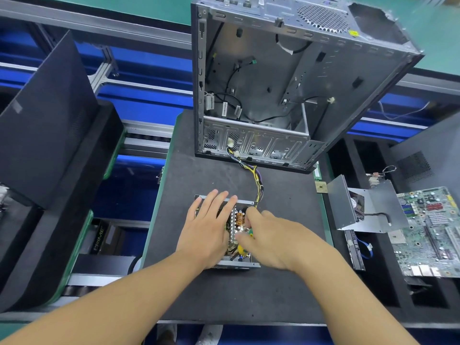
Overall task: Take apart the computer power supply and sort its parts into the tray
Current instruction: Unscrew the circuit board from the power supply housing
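A big grey computer case (286, 78) stands open at the far end of a dark mat (199, 170). You can see loose black wires inside it. On the left, a big black panel (42, 120) leans in a black holder. On the right is a black tray (388, 282) with parts in it. A green circuit board (433, 232) lies at its right side, and a bent grey metal cover (373, 210) lies beside the board.

The power supply (234, 227) sits on the mat, near the person and well apart from the tray. Its top is off, so its insides show. A bunch of yellow and black wires (256, 180) runs from it up to the bottom of the case.

The left hand (211, 225) lies flat on the left part of the power supply, with its fingers straight and a little spread. The right hand (271, 235) reaches into the right part with curled fingers. A little green thing (251, 234) shows by its fingertips, but I cannot tell if the hand pinches it.

A small copper coil (240, 218) shows between the two hands. A tiny square chip (321, 187) lies at the mat's right edge.
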Action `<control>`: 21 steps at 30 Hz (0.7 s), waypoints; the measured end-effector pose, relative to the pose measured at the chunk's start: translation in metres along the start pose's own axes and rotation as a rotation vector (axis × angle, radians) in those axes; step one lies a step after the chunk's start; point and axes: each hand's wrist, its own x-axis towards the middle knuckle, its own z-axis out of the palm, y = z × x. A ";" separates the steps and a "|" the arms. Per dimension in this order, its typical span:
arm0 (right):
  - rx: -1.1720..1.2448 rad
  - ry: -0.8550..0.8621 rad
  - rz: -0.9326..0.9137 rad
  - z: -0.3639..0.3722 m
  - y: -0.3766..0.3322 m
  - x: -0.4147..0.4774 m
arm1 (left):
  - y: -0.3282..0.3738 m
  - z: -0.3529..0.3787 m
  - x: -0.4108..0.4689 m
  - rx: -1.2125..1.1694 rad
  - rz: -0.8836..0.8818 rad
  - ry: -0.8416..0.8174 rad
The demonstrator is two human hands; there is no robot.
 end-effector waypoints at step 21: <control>0.041 0.011 0.032 0.003 -0.001 0.001 | -0.001 0.003 0.000 0.025 0.015 0.004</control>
